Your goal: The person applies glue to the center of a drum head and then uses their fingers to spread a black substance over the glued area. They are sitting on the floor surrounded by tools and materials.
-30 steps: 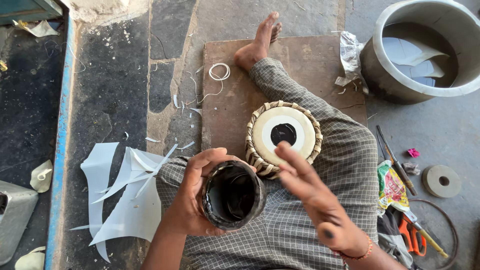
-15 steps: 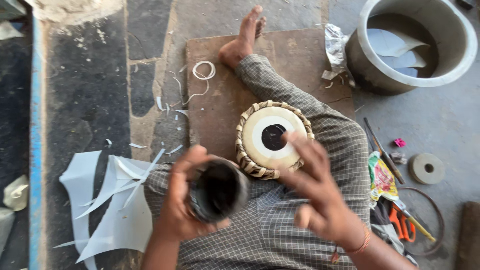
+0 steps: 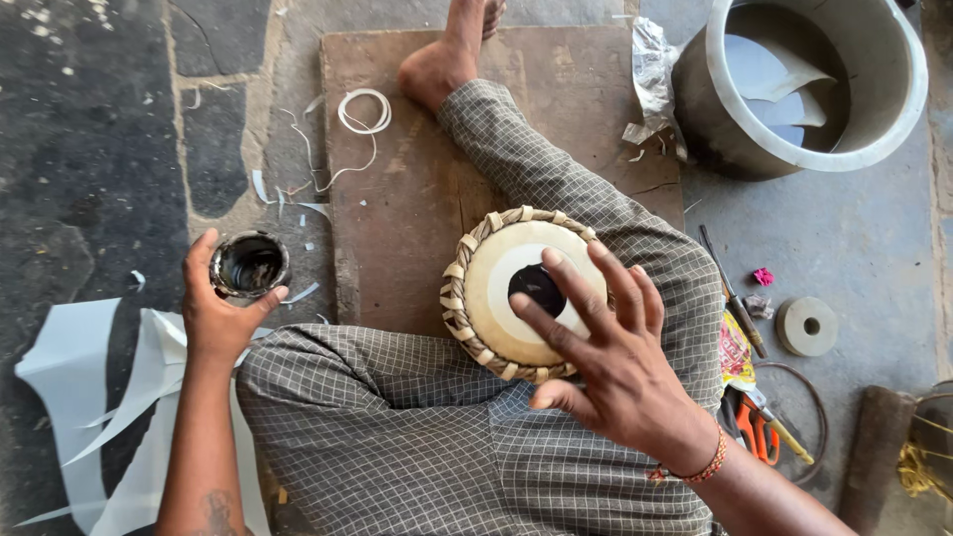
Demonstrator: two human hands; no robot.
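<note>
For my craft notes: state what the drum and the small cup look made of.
Drum: pale, matte head that looks like hide, with a black centre patch and a woven, strap-like rim lacing. Small cup in the left hand: probably metal, given its shiny rim; dark inside.

1. The left hand [image 3: 216, 316] grips a small dark tin [image 3: 249, 264] resting on the stone floor [image 3: 119, 179].
2. The right hand [image 3: 617, 365] hovers with fingers spread over the drum [image 3: 501, 298], fingertips above its black centre.
3. Scissors [image 3: 756, 425] lie just right of that wrist.
</note>
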